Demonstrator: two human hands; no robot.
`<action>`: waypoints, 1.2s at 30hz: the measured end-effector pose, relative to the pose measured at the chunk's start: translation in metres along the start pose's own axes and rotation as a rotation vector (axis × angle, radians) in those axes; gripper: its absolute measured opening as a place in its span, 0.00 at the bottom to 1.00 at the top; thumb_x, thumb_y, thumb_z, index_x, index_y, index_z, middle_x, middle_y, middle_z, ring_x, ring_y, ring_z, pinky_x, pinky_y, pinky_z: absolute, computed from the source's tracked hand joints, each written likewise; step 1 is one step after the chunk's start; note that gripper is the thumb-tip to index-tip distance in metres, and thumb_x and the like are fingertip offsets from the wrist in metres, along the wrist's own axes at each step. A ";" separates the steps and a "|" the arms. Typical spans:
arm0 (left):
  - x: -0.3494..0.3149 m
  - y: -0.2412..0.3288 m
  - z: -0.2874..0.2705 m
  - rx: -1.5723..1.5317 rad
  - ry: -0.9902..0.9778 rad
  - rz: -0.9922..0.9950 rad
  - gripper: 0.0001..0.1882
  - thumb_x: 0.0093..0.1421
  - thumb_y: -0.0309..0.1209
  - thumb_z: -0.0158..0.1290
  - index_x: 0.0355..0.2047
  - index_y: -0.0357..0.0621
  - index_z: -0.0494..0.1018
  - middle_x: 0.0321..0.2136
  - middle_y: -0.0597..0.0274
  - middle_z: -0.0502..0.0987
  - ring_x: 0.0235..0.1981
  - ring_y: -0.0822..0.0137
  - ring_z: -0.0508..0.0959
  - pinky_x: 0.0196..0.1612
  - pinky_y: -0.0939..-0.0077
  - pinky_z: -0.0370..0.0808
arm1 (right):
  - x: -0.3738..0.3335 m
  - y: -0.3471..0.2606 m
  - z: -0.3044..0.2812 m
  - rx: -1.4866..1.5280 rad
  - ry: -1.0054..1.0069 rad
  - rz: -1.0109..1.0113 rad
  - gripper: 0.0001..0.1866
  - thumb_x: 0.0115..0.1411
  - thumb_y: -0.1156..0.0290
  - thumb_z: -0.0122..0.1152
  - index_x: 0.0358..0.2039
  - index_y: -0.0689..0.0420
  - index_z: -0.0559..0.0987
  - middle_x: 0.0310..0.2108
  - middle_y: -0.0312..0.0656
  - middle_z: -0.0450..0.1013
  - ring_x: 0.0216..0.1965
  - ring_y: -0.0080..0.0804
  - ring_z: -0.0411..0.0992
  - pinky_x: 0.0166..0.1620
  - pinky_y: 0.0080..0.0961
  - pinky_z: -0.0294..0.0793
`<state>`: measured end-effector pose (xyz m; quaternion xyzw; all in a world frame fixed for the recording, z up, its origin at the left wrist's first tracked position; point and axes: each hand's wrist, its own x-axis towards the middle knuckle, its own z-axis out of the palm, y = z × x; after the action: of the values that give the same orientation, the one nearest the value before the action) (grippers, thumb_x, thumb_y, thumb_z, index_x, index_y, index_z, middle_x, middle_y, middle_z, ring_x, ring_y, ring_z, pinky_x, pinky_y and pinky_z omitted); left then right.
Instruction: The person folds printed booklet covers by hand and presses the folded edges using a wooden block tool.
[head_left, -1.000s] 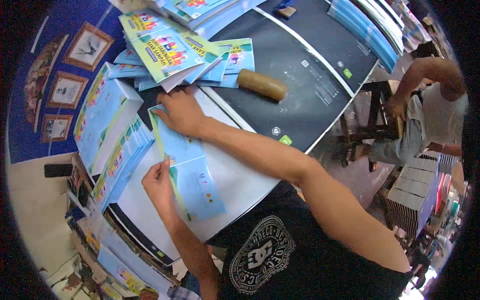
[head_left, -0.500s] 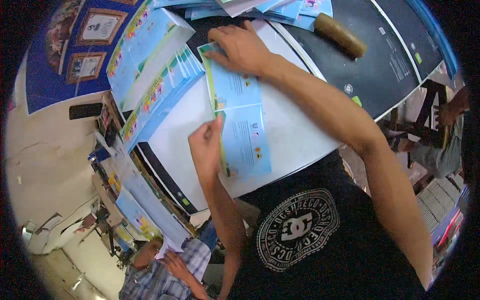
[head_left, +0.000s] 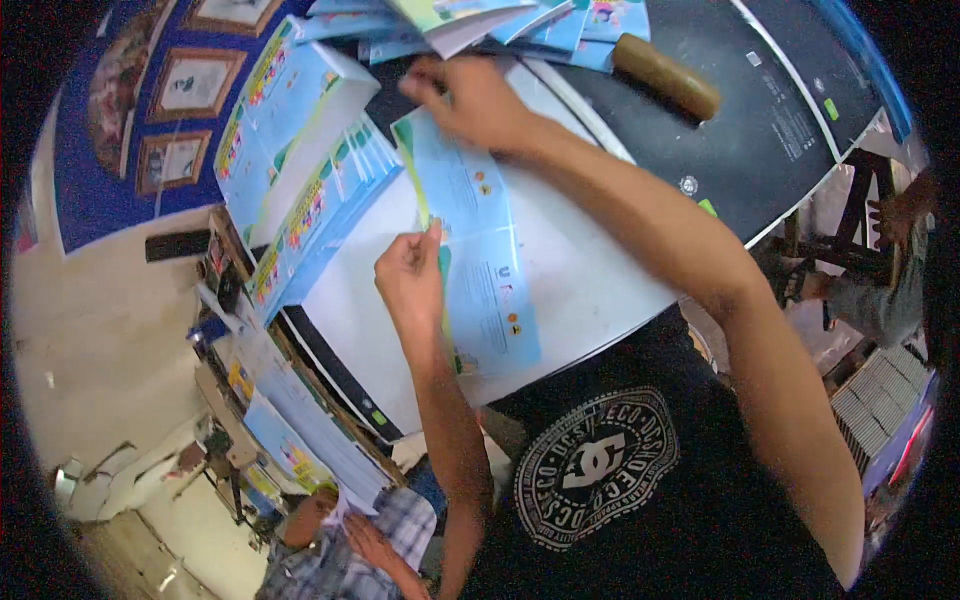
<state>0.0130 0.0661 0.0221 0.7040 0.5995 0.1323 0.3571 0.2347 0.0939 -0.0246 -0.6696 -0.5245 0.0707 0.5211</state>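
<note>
A light-blue printed cover sheet (head_left: pixel 470 200), creased across its middle, lies on the white work surface (head_left: pixel 590 260) in front of me. My left hand (head_left: pixel 410 275) is closed in a pinch at the sheet's left edge, beside the crease. Over the sheet's far end, my right hand (head_left: pixel 470 100) is raised, its fingers loosely bent and apart, with nothing seen in them. Just left of the sheet stands a stack of folded blue covers (head_left: pixel 325 215). Another folded cover (head_left: pixel 290 110) leans behind that stack.
More printed booklets (head_left: pixel 540 25) are piled at the far edge. A brown cylinder (head_left: pixel 667 78) lies on the black board (head_left: pixel 760 130) at the far right. Framed pictures (head_left: pixel 195 85) hang at the left. Another person (head_left: pixel 350 540) handles paper at the lower left.
My right hand has lifted off the sheet's far end and shifted slightly left. My left hand has slid a little up to the crease. The view has tilted slightly.
</note>
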 end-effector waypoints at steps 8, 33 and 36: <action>-0.001 -0.010 -0.006 -0.027 0.035 0.051 0.15 0.63 0.34 0.62 0.28 0.32 0.78 0.18 0.66 0.75 0.20 0.79 0.69 0.25 0.79 0.65 | -0.025 -0.039 -0.004 -0.403 -0.054 -0.199 0.23 0.56 0.61 0.63 0.50 0.61 0.77 0.54 0.47 0.72 0.59 0.43 0.67 0.66 0.46 0.59; 0.015 -0.013 0.004 -0.085 -0.039 0.072 0.15 0.64 0.35 0.60 0.27 0.33 0.79 0.20 0.67 0.78 0.20 0.80 0.71 0.25 0.80 0.66 | -0.063 -0.050 0.004 -0.698 -0.339 -0.146 0.40 0.67 0.46 0.48 0.66 0.69 0.64 0.69 0.55 0.58 0.71 0.48 0.54 0.71 0.47 0.50; 0.011 -0.003 0.002 -0.008 -0.026 0.064 0.15 0.62 0.35 0.61 0.27 0.33 0.79 0.19 0.63 0.79 0.21 0.77 0.74 0.28 0.77 0.71 | -0.063 -0.046 0.008 -0.655 -0.377 -0.119 0.42 0.67 0.44 0.46 0.67 0.69 0.61 0.71 0.55 0.54 0.73 0.47 0.49 0.72 0.48 0.45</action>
<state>0.0145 0.0756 0.0163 0.7230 0.5713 0.1369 0.3635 0.1734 0.0452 -0.0214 -0.7443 -0.6439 -0.0089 0.1771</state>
